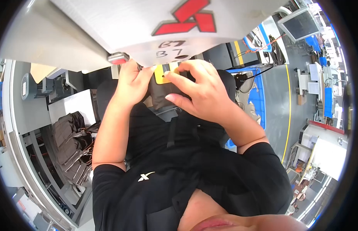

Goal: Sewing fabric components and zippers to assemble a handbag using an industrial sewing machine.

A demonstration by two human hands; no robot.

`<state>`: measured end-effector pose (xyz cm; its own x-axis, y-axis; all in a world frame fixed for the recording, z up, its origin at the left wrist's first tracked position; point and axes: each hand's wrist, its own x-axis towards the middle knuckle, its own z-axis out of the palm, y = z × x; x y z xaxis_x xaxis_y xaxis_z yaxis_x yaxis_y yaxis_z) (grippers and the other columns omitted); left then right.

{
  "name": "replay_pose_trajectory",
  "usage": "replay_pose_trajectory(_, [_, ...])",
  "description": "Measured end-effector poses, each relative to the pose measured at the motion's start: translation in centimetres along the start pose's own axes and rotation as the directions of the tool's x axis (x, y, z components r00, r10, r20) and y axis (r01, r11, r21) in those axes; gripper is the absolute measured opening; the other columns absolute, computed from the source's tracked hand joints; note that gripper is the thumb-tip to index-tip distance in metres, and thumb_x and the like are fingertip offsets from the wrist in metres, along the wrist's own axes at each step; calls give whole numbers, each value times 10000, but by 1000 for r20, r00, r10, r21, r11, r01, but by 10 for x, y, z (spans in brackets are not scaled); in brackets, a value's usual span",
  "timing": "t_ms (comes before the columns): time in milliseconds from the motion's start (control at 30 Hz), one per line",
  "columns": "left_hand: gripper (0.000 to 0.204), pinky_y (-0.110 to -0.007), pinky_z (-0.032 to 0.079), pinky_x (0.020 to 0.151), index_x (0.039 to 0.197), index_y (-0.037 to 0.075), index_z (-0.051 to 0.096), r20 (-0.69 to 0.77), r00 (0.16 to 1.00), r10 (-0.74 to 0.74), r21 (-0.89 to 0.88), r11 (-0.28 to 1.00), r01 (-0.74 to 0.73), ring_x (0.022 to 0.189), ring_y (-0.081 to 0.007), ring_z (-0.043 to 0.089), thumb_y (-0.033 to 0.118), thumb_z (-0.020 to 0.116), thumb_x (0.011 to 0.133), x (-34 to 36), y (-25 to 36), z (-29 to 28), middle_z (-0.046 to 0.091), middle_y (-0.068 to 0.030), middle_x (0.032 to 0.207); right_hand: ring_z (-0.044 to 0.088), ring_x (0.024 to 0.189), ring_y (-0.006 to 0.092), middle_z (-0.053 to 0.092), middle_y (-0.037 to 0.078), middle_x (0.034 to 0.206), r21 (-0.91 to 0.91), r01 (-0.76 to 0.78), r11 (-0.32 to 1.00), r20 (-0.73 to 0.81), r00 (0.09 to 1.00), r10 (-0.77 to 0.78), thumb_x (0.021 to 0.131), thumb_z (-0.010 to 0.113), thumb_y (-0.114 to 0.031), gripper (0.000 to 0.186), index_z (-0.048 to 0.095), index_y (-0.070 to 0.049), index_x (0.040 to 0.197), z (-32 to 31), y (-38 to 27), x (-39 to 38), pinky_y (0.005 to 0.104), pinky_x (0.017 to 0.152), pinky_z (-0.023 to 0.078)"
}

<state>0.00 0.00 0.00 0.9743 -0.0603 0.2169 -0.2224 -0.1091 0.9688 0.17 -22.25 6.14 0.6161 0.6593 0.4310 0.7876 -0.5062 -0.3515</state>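
Where the two bare forearms rise from the black short sleeves at the lower edge, they converge on a small yellow tag (162, 74) held just under the rim of a large white panel (109, 23). The left hand (134, 79) is curled nearly closed, its fingertips pressed against the left edge of the tag and the lower rim of the panel. The right hand (198, 90) is partly closed, index finger and thumb pinching the right side of the tag (the remaining fingers are bent loosely, and the thumb tip stands free below). The tag sits on top of a dark grey fabric piece (163, 96), which lies directly beneath both hands.

To the left, below the hands, a stack of dark fabric pieces (73, 148) rests on a grey tabletop (36, 111). A small red-and-silver part (118, 58) sits at the panel's lower rim, just left of the left hand. Farther off on the right, a grey floor (277, 100) carries a yellow line, with blue bins (258, 98) beside it and a monitor (300, 24) near the upper right corner.
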Motion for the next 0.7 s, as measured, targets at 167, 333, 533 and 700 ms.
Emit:
replay_pose_trajectory(167, [252, -340, 503, 928, 1189, -17, 632, 1, 1000, 18, -9, 1000, -18, 1044, -178, 646, 3, 564, 947, 4, -3, -3, 705, -93, 1114, 589, 1048, 279, 596, 73, 1123, 3, 25, 1000, 16, 1000, -25, 795, 799, -285, 381, 682, -98, 1106, -1, 4, 6, 415, 913, 460])
replay_pose_trajectory(333, [252, -336, 504, 921, 1176, -22, 645, 0, 1000, 30, -6, 1000, -30, 1030, -175, 649, 6, 555, 942, 4, -1, -1, 713, -96, 1097, 588, 1062, 276, 593, 73, 1135, 12, 16, 1000, 8, 1000, -17, 798, 795, -283, 374, 681, -99, 1104, 0, 1, 3, 414, 916, 457])
replay_pose_trajectory(533, [242, -340, 512, 882, 1121, -17, 681, 7, 1000, 20, 32, 999, -20, 984, -187, 666, 5, 541, 925, 4, 5, -2, 726, -101, 1044, 585, 1081, 278, 589, 72, 1142, 25, 14, 1000, 10, 1000, -14, 793, 795, -276, 378, 678, -99, 1106, 0, 0, 1, 416, 915, 454])
replay_pose_trajectory(700, [230, -314, 464, 930, 1159, -24, 645, 45, 999, -27, 30, 999, 25, 1031, -148, 601, 19, 556, 952, 1, 4, -4, 678, -60, 1109, 583, 1091, 275, 587, 74, 1142, 28, 20, 999, 16, 1000, -20, 785, 797, -273, 392, 672, -90, 1109, 2, -1, -1, 413, 913, 454])
